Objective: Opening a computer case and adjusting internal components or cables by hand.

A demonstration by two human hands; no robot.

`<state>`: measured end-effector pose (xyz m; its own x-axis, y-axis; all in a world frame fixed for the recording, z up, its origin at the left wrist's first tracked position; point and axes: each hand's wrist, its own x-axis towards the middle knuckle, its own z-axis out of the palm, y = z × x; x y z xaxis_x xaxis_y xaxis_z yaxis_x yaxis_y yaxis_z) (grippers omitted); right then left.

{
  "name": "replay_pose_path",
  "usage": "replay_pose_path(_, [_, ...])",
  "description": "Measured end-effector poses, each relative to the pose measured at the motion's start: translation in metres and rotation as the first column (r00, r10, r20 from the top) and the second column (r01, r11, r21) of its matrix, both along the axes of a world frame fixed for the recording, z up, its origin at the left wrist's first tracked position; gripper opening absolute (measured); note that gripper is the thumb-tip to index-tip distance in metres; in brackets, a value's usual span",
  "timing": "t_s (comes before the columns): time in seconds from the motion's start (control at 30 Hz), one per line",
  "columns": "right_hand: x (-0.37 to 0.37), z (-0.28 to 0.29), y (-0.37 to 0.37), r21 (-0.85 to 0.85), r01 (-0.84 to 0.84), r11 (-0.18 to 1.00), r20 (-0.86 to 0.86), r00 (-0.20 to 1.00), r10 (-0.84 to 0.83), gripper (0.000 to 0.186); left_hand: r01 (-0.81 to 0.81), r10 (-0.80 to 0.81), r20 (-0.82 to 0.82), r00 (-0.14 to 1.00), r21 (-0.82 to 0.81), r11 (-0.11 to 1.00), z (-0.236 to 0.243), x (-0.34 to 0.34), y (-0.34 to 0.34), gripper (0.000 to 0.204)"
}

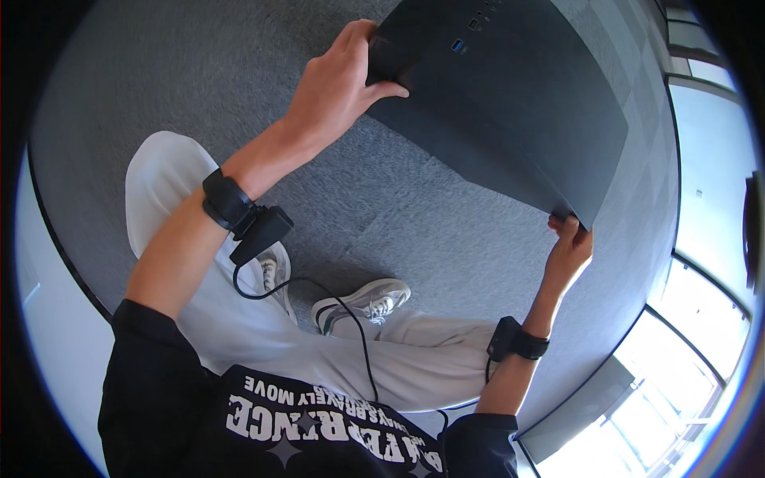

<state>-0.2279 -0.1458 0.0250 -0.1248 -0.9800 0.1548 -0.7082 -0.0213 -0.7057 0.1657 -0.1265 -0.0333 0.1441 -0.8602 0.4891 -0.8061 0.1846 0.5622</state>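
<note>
A large black computer case point(510, 111) fills the upper middle and upper right of the view, its broad flat side facing me. Along its top edge sits a row of small ports, one of them blue inside. My left hand point(339, 76) grips the case's left edge, the thumb lying on the near face and the other fingers mostly hidden behind it. At the lower right corner, the fingers of my right hand point(570, 251) are closed on the edge. The case looks tilted above the carpet; whether it touches the floor I cannot tell.
Grey carpet point(351, 207) lies beneath. Below the case are my bent legs in white trousers and my shoes point(370, 307). A black cable point(351, 311) runs from the device on my left wrist point(255, 223) across my lap. Bright windows point(637, 398) stand at right.
</note>
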Motion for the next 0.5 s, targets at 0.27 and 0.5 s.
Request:
replay_pose_path(0.27, [-0.004, 0.016, -0.005, 0.063, 0.004, 0.998, 0.073, 0.997, -0.009, 0.037, 0.040, -0.040, 0.037, 0.999, -0.003, 0.999, -0.004, 0.003, 0.003, 0.056])
replay_pose_path(0.5, [-0.002, 0.020, 0.000, 0.022, 0.037, 0.999, -0.131, 0.991, -0.034, 0.041, 0.023, -0.017, 0.076, 0.997, -0.076, 0.997, -0.007, 0.003, 0.002, 0.058])
